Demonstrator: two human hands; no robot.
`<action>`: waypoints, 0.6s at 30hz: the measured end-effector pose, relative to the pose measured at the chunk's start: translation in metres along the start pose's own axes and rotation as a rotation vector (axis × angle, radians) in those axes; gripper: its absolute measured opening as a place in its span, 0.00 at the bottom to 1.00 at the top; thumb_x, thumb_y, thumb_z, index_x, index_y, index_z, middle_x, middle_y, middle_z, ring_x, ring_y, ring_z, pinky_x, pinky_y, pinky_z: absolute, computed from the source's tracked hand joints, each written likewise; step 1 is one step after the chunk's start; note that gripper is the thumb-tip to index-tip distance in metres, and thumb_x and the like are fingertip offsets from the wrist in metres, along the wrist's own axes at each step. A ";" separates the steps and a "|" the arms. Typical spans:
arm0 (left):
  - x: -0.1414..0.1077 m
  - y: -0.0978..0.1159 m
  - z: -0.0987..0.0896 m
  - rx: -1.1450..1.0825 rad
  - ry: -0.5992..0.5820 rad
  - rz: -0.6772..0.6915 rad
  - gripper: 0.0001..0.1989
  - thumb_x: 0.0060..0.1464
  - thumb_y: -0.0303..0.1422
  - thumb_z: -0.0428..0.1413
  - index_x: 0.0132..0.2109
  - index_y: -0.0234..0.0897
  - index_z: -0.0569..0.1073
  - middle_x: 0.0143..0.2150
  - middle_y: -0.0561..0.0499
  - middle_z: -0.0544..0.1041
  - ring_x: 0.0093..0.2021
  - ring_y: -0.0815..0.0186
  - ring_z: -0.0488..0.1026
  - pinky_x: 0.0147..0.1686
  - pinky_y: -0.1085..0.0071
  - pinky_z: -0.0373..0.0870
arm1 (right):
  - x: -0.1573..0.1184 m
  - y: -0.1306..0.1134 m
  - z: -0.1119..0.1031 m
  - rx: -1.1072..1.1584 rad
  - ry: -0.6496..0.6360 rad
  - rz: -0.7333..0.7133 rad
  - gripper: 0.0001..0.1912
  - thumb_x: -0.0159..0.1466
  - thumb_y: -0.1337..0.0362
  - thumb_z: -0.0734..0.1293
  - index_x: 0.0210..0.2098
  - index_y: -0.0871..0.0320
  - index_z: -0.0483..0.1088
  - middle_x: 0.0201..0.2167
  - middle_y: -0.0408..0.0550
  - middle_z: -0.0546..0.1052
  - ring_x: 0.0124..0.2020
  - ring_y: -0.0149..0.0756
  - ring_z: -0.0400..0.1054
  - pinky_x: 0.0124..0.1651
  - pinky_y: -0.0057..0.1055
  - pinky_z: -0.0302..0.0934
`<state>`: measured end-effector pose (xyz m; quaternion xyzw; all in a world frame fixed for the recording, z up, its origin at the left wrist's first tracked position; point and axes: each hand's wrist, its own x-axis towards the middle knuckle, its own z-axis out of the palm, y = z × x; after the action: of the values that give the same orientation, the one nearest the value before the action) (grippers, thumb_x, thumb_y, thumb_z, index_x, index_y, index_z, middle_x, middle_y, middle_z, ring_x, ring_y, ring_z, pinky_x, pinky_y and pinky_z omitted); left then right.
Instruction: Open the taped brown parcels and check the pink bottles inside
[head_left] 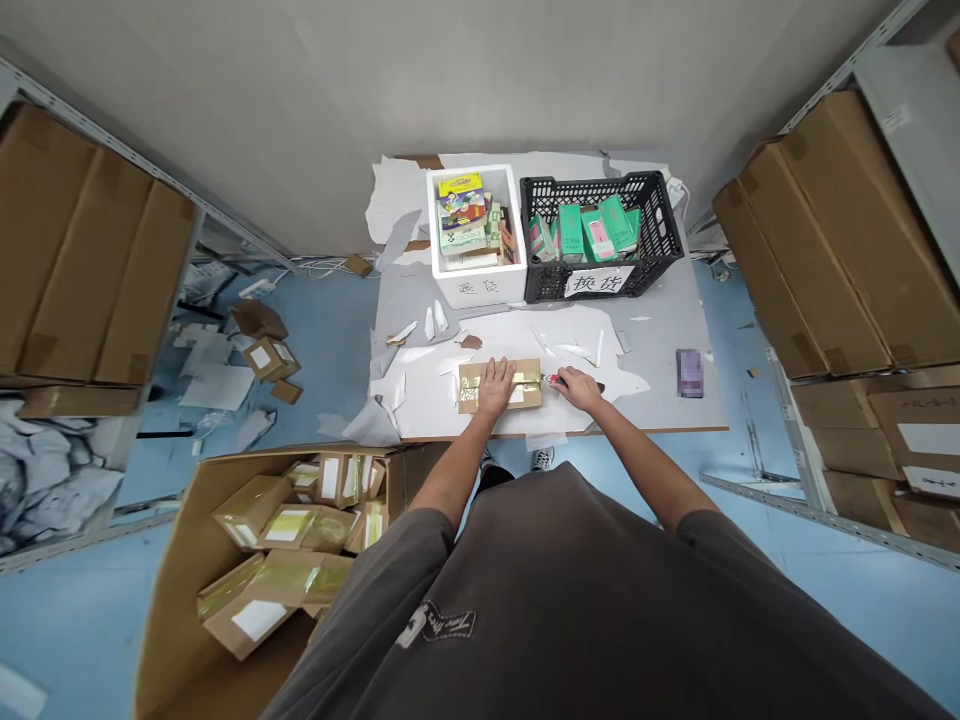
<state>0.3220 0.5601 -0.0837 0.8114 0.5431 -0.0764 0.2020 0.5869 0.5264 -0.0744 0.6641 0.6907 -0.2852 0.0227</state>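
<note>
The taped cardboard box [531, 397] is placed near the six o'clock edge of the tabletop [652, 345], pressed by the left hand [496, 387], fingers spread. At three o'clock, the box cutter [556, 380] is gripped by the right hand [578, 387]; its blade should be kept shallow.

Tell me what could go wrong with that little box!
The red-and-black tool in the right hand looks like a cutter. It might slip towards the left hand, which lies flat on the box. If it cuts too deep, it could scratch anything inside.
</note>
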 end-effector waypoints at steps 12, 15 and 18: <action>0.010 0.001 -0.006 -0.032 0.138 -0.049 0.28 0.75 0.41 0.48 0.77 0.45 0.65 0.81 0.43 0.62 0.81 0.47 0.53 0.76 0.48 0.53 | -0.023 -0.034 0.081 0.835 0.179 0.549 0.33 0.57 0.40 0.77 0.49 0.52 0.62 0.44 0.48 0.79 0.46 0.46 0.76 0.47 0.33 0.67; 0.007 -0.004 -0.016 -0.043 0.150 -0.141 0.29 0.75 0.42 0.49 0.78 0.46 0.64 0.81 0.42 0.62 0.80 0.46 0.55 0.73 0.49 0.56 | -0.004 -0.046 0.083 0.846 0.250 0.623 0.35 0.56 0.43 0.78 0.51 0.53 0.62 0.48 0.51 0.79 0.49 0.46 0.76 0.51 0.33 0.67; -0.004 -0.012 -0.023 -0.053 0.155 -0.284 0.29 0.75 0.40 0.48 0.78 0.45 0.63 0.79 0.39 0.64 0.74 0.45 0.62 0.68 0.49 0.62 | 0.040 -0.056 0.063 0.811 0.277 0.629 0.32 0.58 0.45 0.78 0.51 0.54 0.63 0.50 0.54 0.80 0.52 0.48 0.76 0.54 0.34 0.67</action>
<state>0.3075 0.5696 -0.0645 0.7242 0.6683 -0.0270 0.1678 0.5077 0.5381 -0.1234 0.8262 0.2890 -0.4181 -0.2429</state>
